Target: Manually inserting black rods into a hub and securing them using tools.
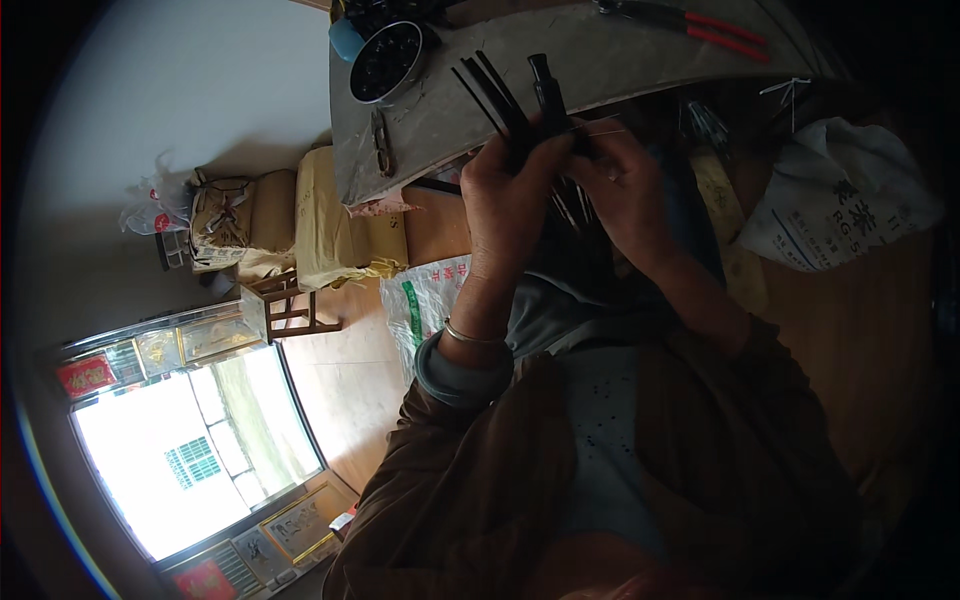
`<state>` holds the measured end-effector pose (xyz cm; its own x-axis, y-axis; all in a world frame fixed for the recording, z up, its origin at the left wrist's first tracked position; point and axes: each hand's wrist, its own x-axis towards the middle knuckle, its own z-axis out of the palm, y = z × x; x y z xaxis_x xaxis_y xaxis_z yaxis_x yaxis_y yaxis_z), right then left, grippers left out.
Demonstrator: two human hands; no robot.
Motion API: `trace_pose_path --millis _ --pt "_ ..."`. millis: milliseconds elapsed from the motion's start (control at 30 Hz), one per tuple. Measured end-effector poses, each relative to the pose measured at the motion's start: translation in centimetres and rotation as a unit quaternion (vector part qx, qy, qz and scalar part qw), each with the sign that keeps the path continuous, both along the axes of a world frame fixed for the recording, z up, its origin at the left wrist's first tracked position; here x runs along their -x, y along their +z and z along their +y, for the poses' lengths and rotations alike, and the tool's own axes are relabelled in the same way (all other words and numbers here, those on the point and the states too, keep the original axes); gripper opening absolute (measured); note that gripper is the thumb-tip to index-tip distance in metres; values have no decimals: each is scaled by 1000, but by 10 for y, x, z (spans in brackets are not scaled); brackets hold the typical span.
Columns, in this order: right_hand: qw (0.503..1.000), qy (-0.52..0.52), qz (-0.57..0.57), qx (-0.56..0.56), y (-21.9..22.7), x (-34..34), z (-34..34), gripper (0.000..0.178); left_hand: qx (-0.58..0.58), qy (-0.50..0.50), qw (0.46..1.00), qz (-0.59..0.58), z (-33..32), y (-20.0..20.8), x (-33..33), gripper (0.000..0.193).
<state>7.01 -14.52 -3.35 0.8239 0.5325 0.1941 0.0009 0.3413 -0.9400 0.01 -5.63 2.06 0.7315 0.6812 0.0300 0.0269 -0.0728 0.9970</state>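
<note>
Close together at the table's front edge, both my hands work on dark, slender pieces. My left hand (510,200) is closed round a bundle of thin black rods (497,95), whose ends fan out above the fingers. Beside the rods a thicker black piece with a stepped, flared top (543,85) stands up between the hands. My right hand (620,190) has its fingers bent and pressed together close to the base of that piece. A thin pale strand (603,132) crosses over its fingertips. More thin dark lengths hang below the hands, partly hidden by them.
On the grey table (470,130) are a bowl of shiny black pieces (388,62), a small dark tool (381,143) and red-handled pliers (725,35). A white sack (840,200) lies at the right. Wrapped packages (330,220) and a wooden stool (290,305) stand left.
</note>
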Motion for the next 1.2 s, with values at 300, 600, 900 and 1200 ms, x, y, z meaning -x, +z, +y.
trace_pose_path --millis 300,600,900,1200 --pt "982 116 2 147 8 -30 -32 14 22 -17 1000 -13 -10 -6 -7 27" --pt "962 210 130 115 5 -42 -37 15 -17 -1 996 -82 -25 -12 -5 26" --pt "970 189 118 101 5 -37 -41 19 28 -11 993 -113 -30 -11 0 23" --pt "974 191 -51 109 10 -32 -45 17 5 -1 991 -135 -27 -16 -1 24"
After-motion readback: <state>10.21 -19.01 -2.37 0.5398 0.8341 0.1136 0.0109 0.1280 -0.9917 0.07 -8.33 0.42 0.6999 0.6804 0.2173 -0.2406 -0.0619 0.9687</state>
